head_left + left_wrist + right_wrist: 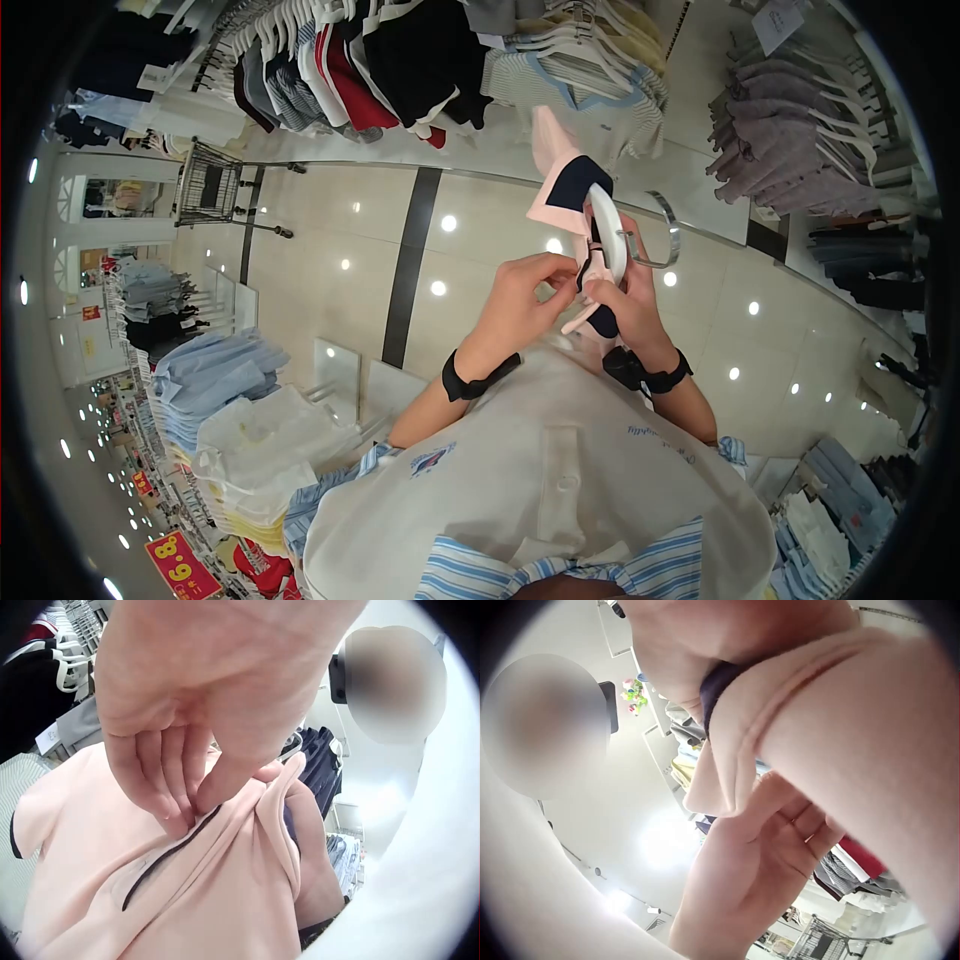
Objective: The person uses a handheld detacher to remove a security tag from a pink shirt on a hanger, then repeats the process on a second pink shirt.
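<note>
A pale pink garment (555, 140) with navy parts hangs on a white hanger (608, 230) with a metal hook (672, 235), held up in front of the chest. My right hand (640, 305) grips the hanger and the cloth around it, thumb on the near side. In the left wrist view, the fingertips and thumb of my left hand (202, 682) pinch the front of the garment at a thin navy trim line (165, 859). The right wrist view shows pink cloth (840, 735) folded over, with a bit of navy below my right palm.
Racks of hanging clothes (420, 60) run along the far side, with purple-grey tops (790, 130) at right. Light blue shirts (215, 380) hang at left. A shopping cart (210, 185) stands on the tiled floor. A red price sign (183, 567) is at lower left.
</note>
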